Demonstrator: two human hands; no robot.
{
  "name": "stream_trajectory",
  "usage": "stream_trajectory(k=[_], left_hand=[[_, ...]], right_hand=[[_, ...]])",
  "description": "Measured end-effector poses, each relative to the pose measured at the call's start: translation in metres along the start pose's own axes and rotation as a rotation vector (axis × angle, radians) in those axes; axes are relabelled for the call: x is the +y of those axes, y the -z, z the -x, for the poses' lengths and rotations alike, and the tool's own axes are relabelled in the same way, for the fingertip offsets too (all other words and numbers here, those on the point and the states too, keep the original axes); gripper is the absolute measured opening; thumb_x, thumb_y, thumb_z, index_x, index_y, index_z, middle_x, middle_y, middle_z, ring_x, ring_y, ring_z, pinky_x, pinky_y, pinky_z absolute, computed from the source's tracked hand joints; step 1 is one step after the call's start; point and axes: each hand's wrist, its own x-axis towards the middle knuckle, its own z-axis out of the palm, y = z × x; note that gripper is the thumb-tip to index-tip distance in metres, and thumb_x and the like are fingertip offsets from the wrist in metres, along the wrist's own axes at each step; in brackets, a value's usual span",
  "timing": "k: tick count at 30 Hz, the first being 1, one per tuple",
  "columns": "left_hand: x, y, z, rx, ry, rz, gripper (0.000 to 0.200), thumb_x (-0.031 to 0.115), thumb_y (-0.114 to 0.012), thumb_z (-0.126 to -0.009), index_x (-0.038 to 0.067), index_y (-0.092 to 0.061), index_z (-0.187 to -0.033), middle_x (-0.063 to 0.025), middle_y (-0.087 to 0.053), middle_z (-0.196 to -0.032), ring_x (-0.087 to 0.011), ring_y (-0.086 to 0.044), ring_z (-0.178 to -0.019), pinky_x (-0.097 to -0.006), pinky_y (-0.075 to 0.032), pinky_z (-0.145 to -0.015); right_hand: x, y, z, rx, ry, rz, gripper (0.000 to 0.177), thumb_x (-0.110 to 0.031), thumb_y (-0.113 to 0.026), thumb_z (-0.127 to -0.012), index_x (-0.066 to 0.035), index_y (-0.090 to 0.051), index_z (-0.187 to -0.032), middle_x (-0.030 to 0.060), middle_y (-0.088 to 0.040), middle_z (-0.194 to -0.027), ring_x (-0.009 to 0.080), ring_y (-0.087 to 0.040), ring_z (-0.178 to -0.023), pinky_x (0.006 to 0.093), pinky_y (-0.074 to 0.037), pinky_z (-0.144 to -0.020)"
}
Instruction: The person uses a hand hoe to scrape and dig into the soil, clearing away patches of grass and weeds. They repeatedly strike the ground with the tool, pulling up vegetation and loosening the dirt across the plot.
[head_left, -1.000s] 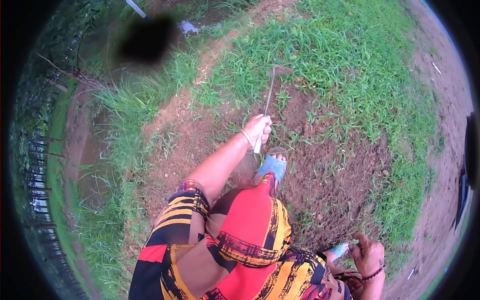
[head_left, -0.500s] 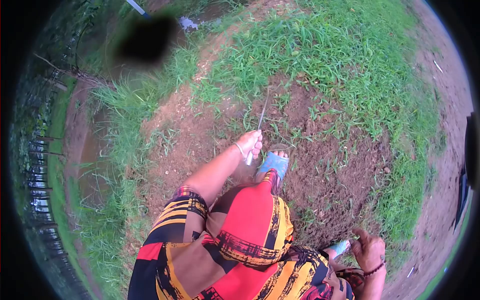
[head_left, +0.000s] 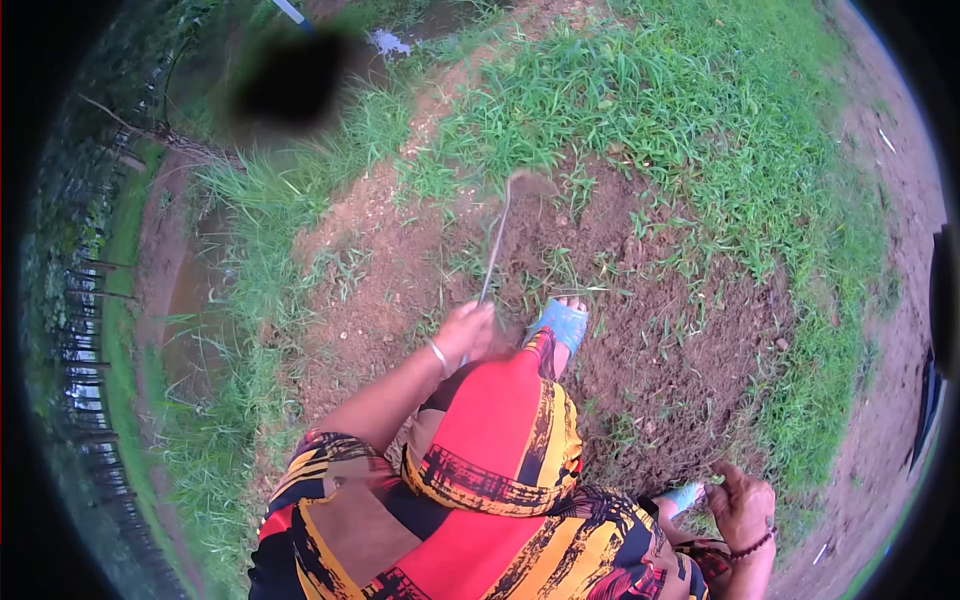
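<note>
My left hand (head_left: 468,332) is closed around the handle of a thin metal hand tool with a bent end (head_left: 494,245). Its slender shaft points away from me, and the far end, smeared by motion, lies over the soil at the grass edge. Just right of this hand, my foot in a blue sandal (head_left: 562,322) stands on loose brown soil (head_left: 680,350) with scattered weeds. My right hand (head_left: 745,508) rests low at the right, near the other sandal (head_left: 685,497). Its fingers are loosely bent, index and thumb apart, nothing visible between them.
Green grass (head_left: 680,100) borders the soil at the top and right. Muddy water (head_left: 195,300) lies left, beyond a grassy bank, with a fallen branch (head_left: 165,140) near it. A bare dirt strip (head_left: 890,200) runs along the right. A dark blurred spot covers the upper left.
My left hand has drawn back toward me and left with the tool, whose far end has swung left. My right hand has barely moved. The view has shifted slightly.
</note>
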Motion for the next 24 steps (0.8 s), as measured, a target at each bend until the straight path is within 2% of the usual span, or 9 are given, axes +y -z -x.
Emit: stream_trajectory(k=[5,11,12,14,15,17,20,22,24], left_hand=[[0.058,-0.058,-0.101,0.196,-0.11,-0.092,0.022,0.027,-0.043,-0.091,0.01,-0.042,-0.076,0.0021,-0.036,-0.052,-0.0085,-0.033,-0.036,-0.0233,-0.029,-0.03],[0.035,-0.072,-0.146,0.409,-0.104,-0.693,0.03,0.027,-0.041,-0.091,0.0,-0.048,-0.079,-0.0064,-0.047,-0.054,-0.017,-0.046,-0.04,-0.0333,-0.039,-0.035],[0.02,-0.057,-0.146,0.34,-0.08,-0.929,0.034,0.029,-0.04,-0.09,-0.003,-0.049,-0.082,-0.011,-0.052,-0.055,-0.021,-0.053,-0.044,-0.0371,-0.042,-0.038],[-0.034,-0.023,-0.127,0.416,-0.375,-1.202,0.035,0.03,-0.04,-0.088,-0.002,-0.051,-0.08,-0.0211,-0.058,-0.065,-0.036,-0.059,-0.06,-0.0454,-0.047,-0.06],[-0.033,-0.028,-0.093,0.392,-0.236,-1.189,0.031,0.026,-0.043,-0.085,-0.002,-0.056,-0.085,-0.0271,-0.058,-0.084,-0.0421,-0.056,-0.082,-0.047,-0.044,-0.075],[-0.038,-0.013,-0.054,0.177,-0.219,-1.373,0.032,0.029,-0.043,-0.084,-0.001,-0.055,-0.084,-0.0265,-0.058,-0.08,-0.0414,-0.056,-0.079,-0.0472,-0.044,-0.069],[-0.032,-0.003,-0.031,0.148,-0.115,-1.167,0.03,0.029,-0.044,-0.084,0.0,-0.054,-0.083,-0.0249,-0.057,-0.074,-0.0398,-0.057,-0.076,-0.0464,-0.044,-0.066],[-0.038,-0.003,-0.047,0.286,-0.209,-1.149,0.028,0.027,-0.046,-0.085,0.0,-0.052,-0.081,-0.023,-0.056,-0.069,-0.0387,-0.058,-0.072,-0.0453,-0.044,-0.064],[-0.018,-0.014,-0.084,0.319,-0.35,-0.844,0.023,0.027,-0.047,-0.087,0.005,-0.047,-0.08,-0.0075,-0.048,-0.057,-0.0191,-0.048,-0.049,-0.0327,-0.038,-0.043]], right_hand=[[-0.003,0.005,-0.009,-0.016,0.003,0.048,0.024,-0.018,-0.063,-0.074,-0.008,-0.059,-0.095,0.0115,-0.061,-0.063,0.0298,-0.06,-0.061,0.0378,-0.047,-0.057],[-0.001,-0.003,-0.011,-0.029,0.01,0.025,0.023,-0.017,-0.062,-0.073,-0.009,-0.059,-0.095,0.0114,-0.061,-0.063,0.0296,-0.061,-0.061,0.0378,-0.047,-0.057],[0.001,-0.002,-0.012,-0.034,0.007,0.017,0.023,-0.017,-0.062,-0.073,-0.009,-0.058,-0.095,0.0115,-0.061,-0.064,0.0297,-0.06,-0.061,0.0378,-0.047,-0.058],[-0.001,0.003,-0.009,-0.03,0.004,0.014,0.024,-0.017,-0.062,-0.073,-0.009,-0.058,-0.095,0.0115,-0.061,-0.064,0.0297,-0.061,-0.061,0.0376,-0.047,-0.058],[-0.002,0.005,-0.008,-0.03,0.0,0.007,0.024,-0.016,-0.062,-0.073,-0.009,-0.058,-0.096,0.0115,-0.061,-0.064,0.0297,-0.061,-0.062,0.0375,-0.047,-0.058],[-0.002,0.007,-0.006,-0.024,-0.003,-0.003,0.025,-0.016,-0.062,-0.073,-0.009,-0.058,-0.096,0.0115,-0.061,-0.064,0.0296,-0.061,-0.062,0.0374,-0.047,-0.058],[-0.001,0.006,-0.003,-0.014,-0.002,-0.015,0.026,-0.016,-0.062,-0.072,-0.008,-0.058,-0.097,0.0114,-0.061,-0.065,0.0293,-0.061,-0.064,0.0373,-0.047,-0.058],[-0.002,0.007,-0.002,-0.024,0.003,0.001,0.026,-0.016,-0.063,-0.072,-0.008,-0.058,-0.097,0.0114,-0.061,-0.065,0.0294,-0.061,-0.063,0.0376,-0.047,-0.058],[0.0,0.005,-0.002,-0.023,0.001,-0.008,0.026,-0.016,-0.062,-0.072,-0.008,-0.058,-0.096,0.0114,-0.061,-0.065,0.0294,-0.061,-0.063,0.0377,-0.047,-0.058]])
